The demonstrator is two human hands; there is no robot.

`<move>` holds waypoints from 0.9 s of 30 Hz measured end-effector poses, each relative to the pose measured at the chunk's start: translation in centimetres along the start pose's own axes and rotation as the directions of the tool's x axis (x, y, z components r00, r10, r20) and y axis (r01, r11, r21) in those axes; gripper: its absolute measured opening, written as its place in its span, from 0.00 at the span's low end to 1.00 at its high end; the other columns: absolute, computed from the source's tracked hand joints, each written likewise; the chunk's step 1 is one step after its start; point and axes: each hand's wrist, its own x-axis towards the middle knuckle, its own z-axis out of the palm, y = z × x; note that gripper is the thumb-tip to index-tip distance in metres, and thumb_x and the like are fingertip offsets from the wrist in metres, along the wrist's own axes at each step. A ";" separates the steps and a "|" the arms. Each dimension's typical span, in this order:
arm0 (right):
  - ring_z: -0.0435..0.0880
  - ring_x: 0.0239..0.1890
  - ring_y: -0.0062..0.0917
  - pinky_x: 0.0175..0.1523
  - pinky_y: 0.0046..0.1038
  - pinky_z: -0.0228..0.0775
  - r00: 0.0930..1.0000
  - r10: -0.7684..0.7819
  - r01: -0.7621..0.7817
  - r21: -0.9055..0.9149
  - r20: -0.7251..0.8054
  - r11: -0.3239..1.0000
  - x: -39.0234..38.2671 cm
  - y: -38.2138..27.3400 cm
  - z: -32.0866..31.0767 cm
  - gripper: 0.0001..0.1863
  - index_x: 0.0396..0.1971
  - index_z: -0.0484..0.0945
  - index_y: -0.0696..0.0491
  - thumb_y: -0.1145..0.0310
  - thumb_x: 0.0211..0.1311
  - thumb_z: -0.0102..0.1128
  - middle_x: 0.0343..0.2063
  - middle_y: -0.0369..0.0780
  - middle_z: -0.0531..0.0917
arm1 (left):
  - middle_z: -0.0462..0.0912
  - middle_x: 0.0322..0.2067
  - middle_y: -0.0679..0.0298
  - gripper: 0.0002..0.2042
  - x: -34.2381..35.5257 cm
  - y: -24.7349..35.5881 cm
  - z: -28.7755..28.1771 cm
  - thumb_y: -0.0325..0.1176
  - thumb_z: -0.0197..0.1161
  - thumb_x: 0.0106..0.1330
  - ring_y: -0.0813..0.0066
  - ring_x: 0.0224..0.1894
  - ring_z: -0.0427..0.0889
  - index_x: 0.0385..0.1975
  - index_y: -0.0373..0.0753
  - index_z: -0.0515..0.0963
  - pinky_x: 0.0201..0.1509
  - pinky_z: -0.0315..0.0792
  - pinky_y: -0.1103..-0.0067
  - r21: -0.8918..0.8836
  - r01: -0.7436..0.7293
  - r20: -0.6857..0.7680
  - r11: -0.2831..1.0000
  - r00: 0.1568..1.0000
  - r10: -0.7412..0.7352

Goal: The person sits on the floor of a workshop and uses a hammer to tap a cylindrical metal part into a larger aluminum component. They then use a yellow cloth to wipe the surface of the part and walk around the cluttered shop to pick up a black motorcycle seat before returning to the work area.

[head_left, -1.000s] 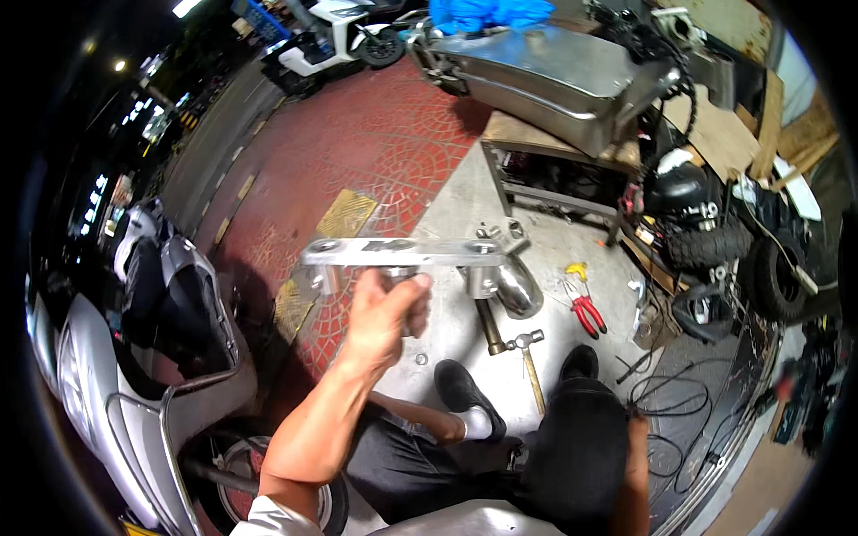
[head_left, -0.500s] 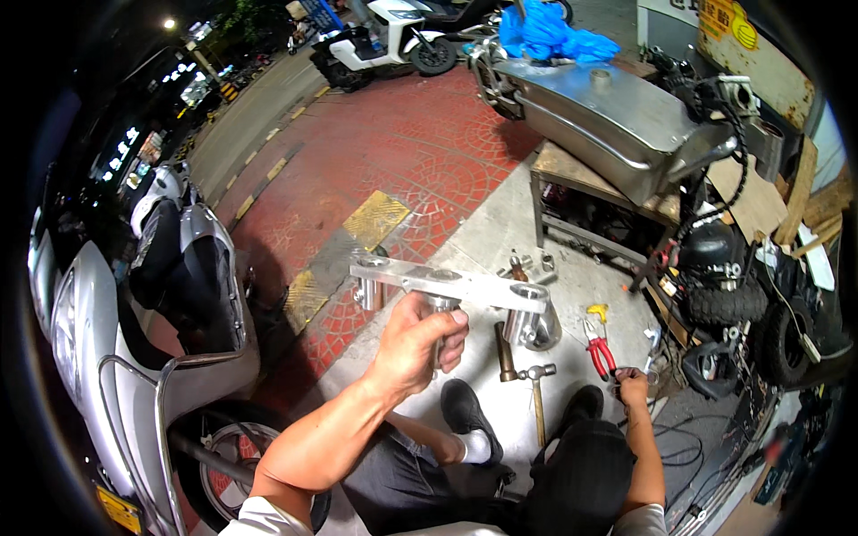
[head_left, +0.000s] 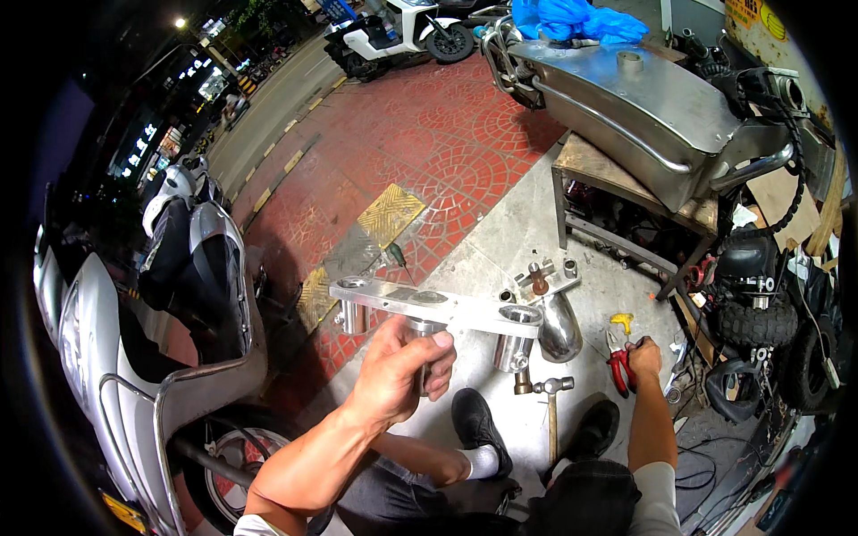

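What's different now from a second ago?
Your right hand moved forward from beside the knee to the red-handled pliers; whether it grips them is unclear. Your left hand still holds the metal bracket; the hammer still lies on the floor.

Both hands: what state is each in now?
Left hand: closed, holding the metal bracket.
Right hand: at the red-handled pliers; grip cannot be told.

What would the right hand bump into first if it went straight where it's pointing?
Probably the small yellow thing, just ahead of the right hand. It might brush the red-handled pliers close beside it too; depth is hard to judge.
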 end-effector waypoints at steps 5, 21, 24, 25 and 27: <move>0.86 0.51 0.47 0.57 0.43 0.77 0.995 -0.098 0.102 -0.129 0.034 0.986 1.4 -1.0 -0.1 0.15 0.40 0.85 0.57 0.63 0.56 0.68 0.43 0.52 0.87 | 0.73 0.22 0.64 0.10 0.4 -0.2 0.9 0.32 0.64 0.70 0.78 0.20 0.72 0.41 0.32 0.73 0.21 0.67 0.79 0.016 0.008 0.011 1.000 1.000 -0.008; 0.83 0.31 0.26 0.41 0.28 0.82 0.845 -0.475 0.339 0.933 -0.247 0.118 -18.8 -13.4 -26.1 0.06 0.39 0.73 0.58 0.76 0.65 0.59 0.34 0.40 0.80 | 0.76 0.24 0.56 0.27 -0.8 0.1 3.2 0.53 0.36 0.75 0.70 0.22 0.73 0.35 0.34 0.75 0.25 0.69 0.73 -0.124 0.107 0.102 0.986 0.990 -0.095; 0.83 0.37 0.27 0.42 0.29 0.83 0.666 -0.660 0.388 0.917 -0.346 -0.089 -25.7 -17.5 -34.1 0.08 0.38 0.72 0.57 0.74 0.62 0.62 0.35 0.42 0.76 | 0.78 0.24 0.57 0.27 -1.7 0.3 4.5 0.52 0.36 0.75 0.72 0.21 0.73 0.36 0.33 0.76 0.23 0.69 0.74 -0.186 0.107 0.189 0.977 0.979 -0.071; 0.82 0.33 0.29 0.38 0.33 0.86 0.697 -0.634 0.406 0.913 -0.334 -0.035 -27.7 -18.7 -35.6 0.14 0.34 0.71 0.55 0.69 0.56 0.69 0.33 0.41 0.74 | 0.78 0.24 0.57 0.27 -2.1 0.4 4.8 0.51 0.36 0.74 0.72 0.21 0.73 0.36 0.33 0.76 0.23 0.69 0.74 -0.196 0.112 0.226 0.974 0.972 -0.067; 0.82 0.34 0.29 0.41 0.33 0.87 0.687 -0.665 0.387 0.922 -0.293 -0.006 -31.1 -20.4 -37.4 0.13 0.35 0.72 0.56 0.72 0.56 0.68 0.33 0.41 0.75 | 0.78 0.24 0.58 0.24 -2.9 0.5 5.6 0.49 0.37 0.73 0.74 0.20 0.73 0.40 0.35 0.76 0.22 0.69 0.76 -0.214 0.122 0.237 0.969 0.969 -0.070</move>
